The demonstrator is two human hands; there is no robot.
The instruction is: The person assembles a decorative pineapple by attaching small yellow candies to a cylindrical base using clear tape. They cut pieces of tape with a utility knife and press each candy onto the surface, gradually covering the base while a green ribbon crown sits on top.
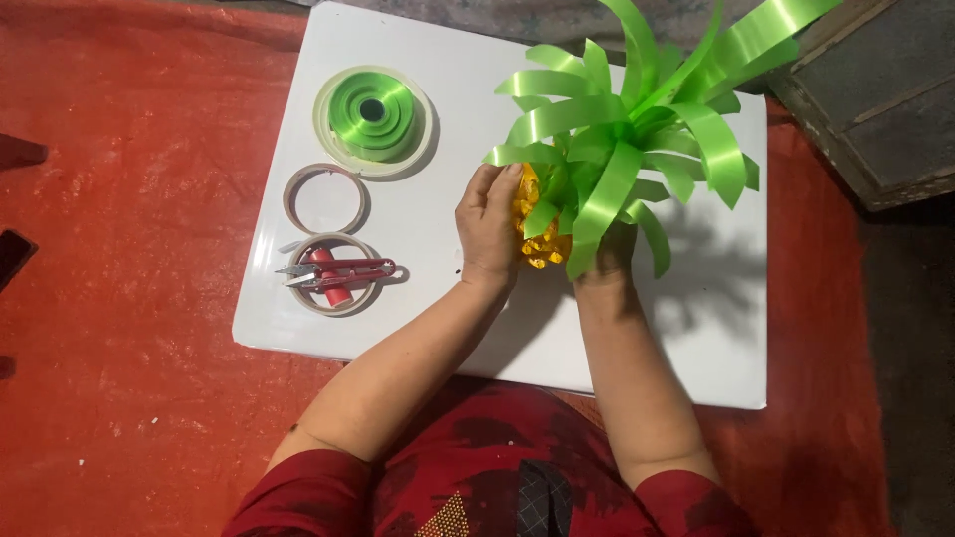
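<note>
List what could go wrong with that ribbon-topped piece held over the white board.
1. The green ribbon loops spread wide over both hands; the right hand is mostly hidden beneath them, so its fingers could crush or bend a strip unseen.
2. The left hand presses only the side of the yellow body; it may slip or dent.
3. The snips lie balanced on a tape ring and could be knocked off.

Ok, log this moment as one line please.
left hand: holds yellow bundle | right hand: under green ribbon leaves | ribbon spool, snips: idle on white board
</note>
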